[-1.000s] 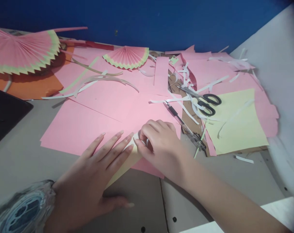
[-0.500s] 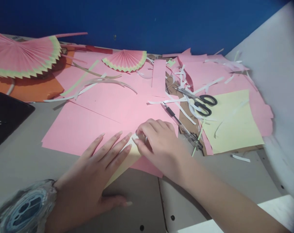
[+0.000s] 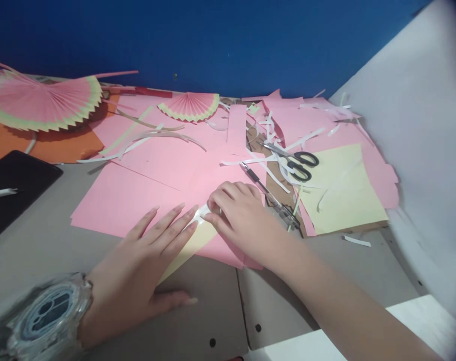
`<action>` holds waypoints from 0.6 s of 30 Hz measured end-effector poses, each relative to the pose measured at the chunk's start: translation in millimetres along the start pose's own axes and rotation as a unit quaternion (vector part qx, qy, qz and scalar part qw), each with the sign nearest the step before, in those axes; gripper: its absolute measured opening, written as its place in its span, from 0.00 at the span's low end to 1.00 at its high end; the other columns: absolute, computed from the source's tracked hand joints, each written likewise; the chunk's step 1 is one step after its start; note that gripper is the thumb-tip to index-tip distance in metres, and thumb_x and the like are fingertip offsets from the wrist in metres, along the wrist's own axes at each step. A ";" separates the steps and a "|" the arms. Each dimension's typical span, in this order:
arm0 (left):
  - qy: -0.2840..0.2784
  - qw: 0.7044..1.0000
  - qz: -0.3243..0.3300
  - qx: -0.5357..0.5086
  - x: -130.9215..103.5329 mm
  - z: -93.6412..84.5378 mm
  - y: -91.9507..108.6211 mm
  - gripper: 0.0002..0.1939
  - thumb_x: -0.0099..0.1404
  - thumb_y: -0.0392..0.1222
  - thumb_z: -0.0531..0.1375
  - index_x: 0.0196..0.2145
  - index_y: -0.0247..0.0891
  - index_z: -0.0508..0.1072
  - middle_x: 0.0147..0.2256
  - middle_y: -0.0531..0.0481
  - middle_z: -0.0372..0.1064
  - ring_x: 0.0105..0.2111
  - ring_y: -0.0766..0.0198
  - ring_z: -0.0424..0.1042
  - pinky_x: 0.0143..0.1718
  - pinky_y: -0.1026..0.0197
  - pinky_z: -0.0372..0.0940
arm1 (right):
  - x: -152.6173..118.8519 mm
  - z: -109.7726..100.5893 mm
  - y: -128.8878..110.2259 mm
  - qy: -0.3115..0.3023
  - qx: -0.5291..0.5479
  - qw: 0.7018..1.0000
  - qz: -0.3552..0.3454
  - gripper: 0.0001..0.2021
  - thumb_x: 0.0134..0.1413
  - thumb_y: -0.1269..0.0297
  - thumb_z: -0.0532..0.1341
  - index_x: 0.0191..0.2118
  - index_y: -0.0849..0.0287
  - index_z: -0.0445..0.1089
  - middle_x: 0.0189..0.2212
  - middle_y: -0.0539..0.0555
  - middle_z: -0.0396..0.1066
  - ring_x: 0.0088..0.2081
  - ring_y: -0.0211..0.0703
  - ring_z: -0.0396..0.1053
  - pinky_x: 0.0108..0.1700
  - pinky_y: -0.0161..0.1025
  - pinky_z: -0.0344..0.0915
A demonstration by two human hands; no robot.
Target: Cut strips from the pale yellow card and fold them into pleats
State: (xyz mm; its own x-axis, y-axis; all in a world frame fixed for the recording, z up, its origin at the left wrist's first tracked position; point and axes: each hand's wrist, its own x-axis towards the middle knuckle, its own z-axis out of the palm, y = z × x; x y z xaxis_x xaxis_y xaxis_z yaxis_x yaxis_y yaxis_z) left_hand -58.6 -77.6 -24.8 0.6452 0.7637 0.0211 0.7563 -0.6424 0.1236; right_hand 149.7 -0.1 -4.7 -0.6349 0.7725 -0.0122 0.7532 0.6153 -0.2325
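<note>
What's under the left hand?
Yellow paper sticks out from under the left hand on its thumb side. Pink paper shows beyond its far end, table beside the palm. Whatever the hand itself covers can't be seen.

A flat grey tabletop (image 3: pixel 190 331) spans the lower view, with a thin dark seam (image 3: pixel 242 306) at six o'clock. On it, smooth pink paper sheets (image 3: pixel 145 173) spread from the middle toward ten. A black, flat, straight-edged object (image 3: pixel 28 183) lies at nine, orange paper (image 3: pixel 62 148) between nine and ten, brown flat cardboard (image 3: pixel 280 195) at three, and a short, narrow white strip (image 3: pixel 358 241) between three and four.
</note>
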 end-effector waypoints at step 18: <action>-0.024 0.999 0.005 -0.035 -0.7 3.8 1.0 0.46 0.59 0.67 0.50 0.65 0.36 0.44 0.67 0.44 0.38 0.65 0.50 0.40 0.63 0.49 0.33 | 1.1 0.1 -7.9 -0.044 0.018 0.998 -0.042 0.09 0.62 0.67 0.47 0.38 0.60 0.63 0.44 0.57 0.64 0.46 0.46 0.58 0.52 0.46 0.51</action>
State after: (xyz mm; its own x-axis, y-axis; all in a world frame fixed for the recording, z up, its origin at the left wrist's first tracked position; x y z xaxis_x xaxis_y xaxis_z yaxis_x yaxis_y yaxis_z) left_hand -57.9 -79.0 -28.5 0.6582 0.7524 -0.0257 0.7418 -0.6423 0.1930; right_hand 143.0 -4.1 -2.9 -0.7099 0.7001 -0.0765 0.6905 0.6706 -0.2710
